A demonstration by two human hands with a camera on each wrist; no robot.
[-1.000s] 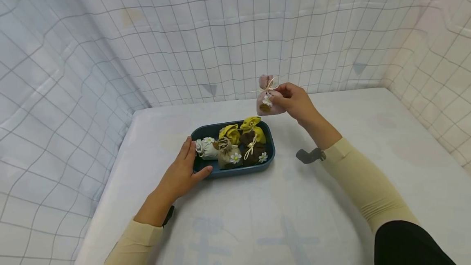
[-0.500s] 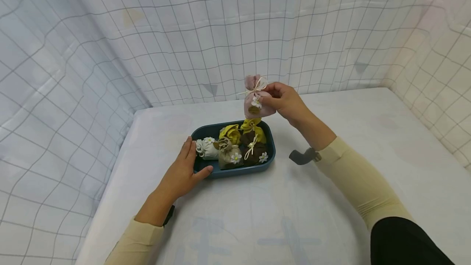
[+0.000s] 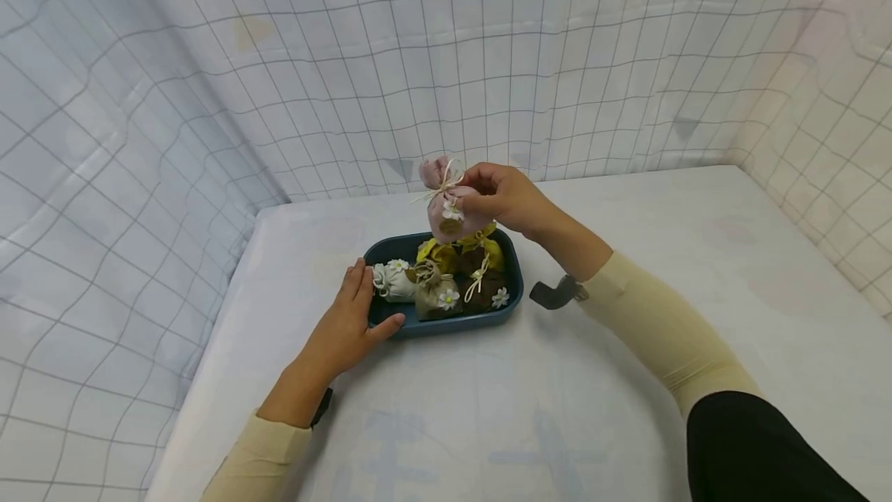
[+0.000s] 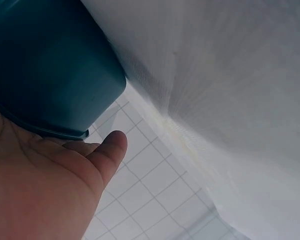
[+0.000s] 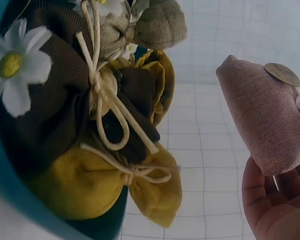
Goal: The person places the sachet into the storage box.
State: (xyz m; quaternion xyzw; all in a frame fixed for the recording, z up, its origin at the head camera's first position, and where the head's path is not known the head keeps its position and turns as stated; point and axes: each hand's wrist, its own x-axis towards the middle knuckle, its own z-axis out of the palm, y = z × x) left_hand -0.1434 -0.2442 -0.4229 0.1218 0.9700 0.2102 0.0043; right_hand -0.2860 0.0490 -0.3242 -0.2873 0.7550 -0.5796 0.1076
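Note:
My right hand point(image 3: 503, 194) pinches a small pink drawstring pouch point(image 3: 446, 209) by its tied neck and holds it in the air just above the far side of a dark teal tray point(image 3: 512, 273). In the right wrist view the pink pouch point(image 5: 264, 115) hangs beside the tray's yellow pouch point(image 5: 115, 185) and brown pouch point(image 5: 50, 115). Inside the tray lie a white pouch point(image 3: 393, 283), a beige pouch point(image 3: 435, 294), a brown one point(image 3: 484, 285) and yellow ones point(image 3: 437, 254). My left hand point(image 3: 346, 324) rests against the tray's near left corner, fingers straight, thumb point(image 4: 107, 152) along the tray wall point(image 4: 50, 65).
The tray sits on a white cloth-covered table point(image 3: 627, 378). Checked white fabric walls point(image 3: 418, 60) enclose the table at the back, left and right. A black wrist camera mount point(image 3: 554, 293) sticks out under my right forearm.
My right hand has carried the pink pouch leftward and slightly down, from beyond the tray's far right corner to over the tray. The left hand has stayed at the tray's corner.

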